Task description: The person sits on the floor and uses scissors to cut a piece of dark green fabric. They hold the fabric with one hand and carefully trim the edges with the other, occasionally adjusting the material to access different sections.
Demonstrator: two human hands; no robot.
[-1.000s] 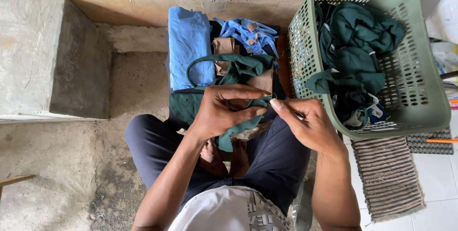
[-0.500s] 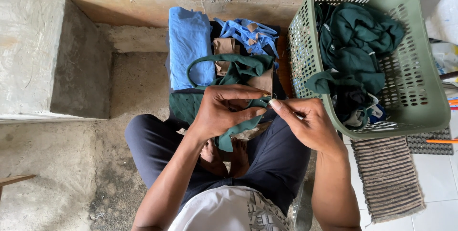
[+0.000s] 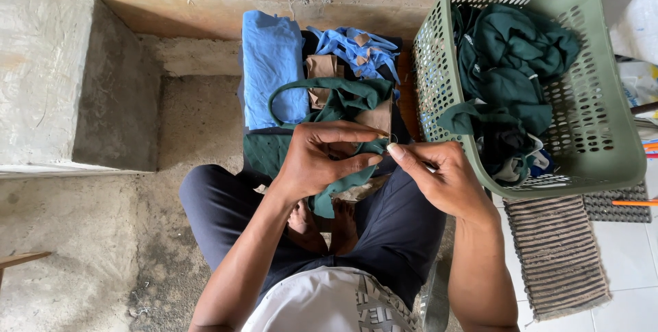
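I sit cross-legged with a dark green cloth piece (image 3: 340, 106) draped over my lap and the pile in front of me. My left hand (image 3: 322, 161) pinches a fold of this green cloth. My right hand (image 3: 439, 178) meets it from the right, fingers closed on the same cloth edge; whether it also holds something thin I cannot tell. Beyond my hands lie a folded blue cloth (image 3: 272, 65), a crumpled blue piece (image 3: 356, 47) and brown pieces (image 3: 322, 68).
A green plastic laundry basket (image 3: 617, 133) stands at my right, holding dark green garments (image 3: 510, 71). A striped mat (image 3: 558, 250) lies under its near edge on white tiles. A concrete block (image 3: 62, 78) rises at the left, and a concrete step runs along the far side.
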